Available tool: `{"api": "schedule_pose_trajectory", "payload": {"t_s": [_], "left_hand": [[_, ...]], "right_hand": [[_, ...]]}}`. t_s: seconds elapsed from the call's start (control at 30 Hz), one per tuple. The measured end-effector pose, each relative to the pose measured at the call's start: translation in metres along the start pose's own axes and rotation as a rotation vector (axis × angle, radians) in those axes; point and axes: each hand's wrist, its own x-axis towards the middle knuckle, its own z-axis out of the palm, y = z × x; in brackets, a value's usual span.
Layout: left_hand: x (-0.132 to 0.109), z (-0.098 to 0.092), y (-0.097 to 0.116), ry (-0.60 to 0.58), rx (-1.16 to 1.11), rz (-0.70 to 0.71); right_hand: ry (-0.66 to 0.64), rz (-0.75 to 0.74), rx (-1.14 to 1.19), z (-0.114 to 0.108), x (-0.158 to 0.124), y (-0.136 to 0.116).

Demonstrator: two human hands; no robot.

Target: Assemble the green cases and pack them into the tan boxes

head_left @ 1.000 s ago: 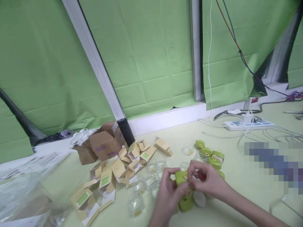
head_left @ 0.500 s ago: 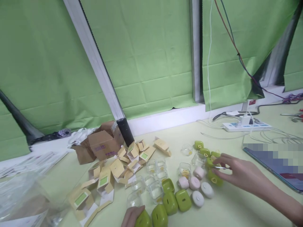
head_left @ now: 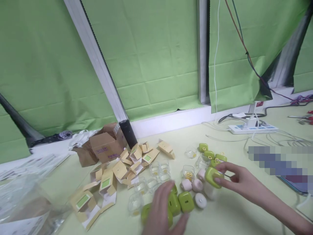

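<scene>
Between the thumb and fingers of my right hand (head_left: 241,179) is a small glossy green rounded case (head_left: 211,178), lifted above the pale pink and white ones. A thin metal tool (head_left: 227,176) also shows in that hand; its kind cannot be made out. My left hand (head_left: 158,212) is spread over the front group of green cases, hiding part of them, its thumb and fingers apart. One slotted green case (head_left: 186,201) stands just right of it. Beside these lie a white round piece (head_left: 201,200) and pale pink pieces (head_left: 197,185).
Clear plastic cups (head_left: 135,204) stand left of centre, one holding yellow loops (head_left: 188,175). Opened small cartons (head_left: 106,182) and a brown cardboard box (head_left: 105,147) lie farther left. At right are a power strip (head_left: 253,129), cables and a blurred-out flat device (head_left: 278,169).
My right hand has picked up a green case from the right-hand group and brought it left. My left hand has come off the near-left green case and moved right, opening.
</scene>
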Motion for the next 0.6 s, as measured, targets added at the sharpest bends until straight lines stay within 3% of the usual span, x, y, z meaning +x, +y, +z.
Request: {"api": "schedule_pose_trajectory", "payload": {"t_s": [0.07, 0.13, 0.2, 0.27, 0.33, 0.47, 0.6], "left_hand": [[0.020, 0.015, 0.025, -0.159, -0.137, -0.093], [0.039, 0.022, 0.041, -0.269, -0.224, -0.088], [0.051, 0.023, 0.044, -0.213, -0.325, -0.149], [0.055, 0.023, 0.037, -0.083, -0.486, -0.272], [0.053, 0.025, 0.025, -0.025, -0.663, -0.368], [0.044, 0.036, 0.011, -0.106, -0.874, -0.386], [0.040, 0.043, 0.006, -0.140, -0.892, -0.358]], "right_hand": [[-0.149, -0.045, 0.192, 0.008, 0.003, -0.028], [-0.224, -0.080, 0.345, 0.016, 0.006, -0.048], [-0.172, -0.084, 0.431, 0.024, 0.010, -0.057], [-0.106, -0.091, 0.437, 0.030, 0.013, -0.055], [-0.150, -0.137, 0.406, 0.036, 0.014, -0.050], [-0.322, -0.215, 0.337, 0.047, 0.010, -0.040], [-0.340, -0.207, 0.342, 0.050, 0.006, -0.037]]}}
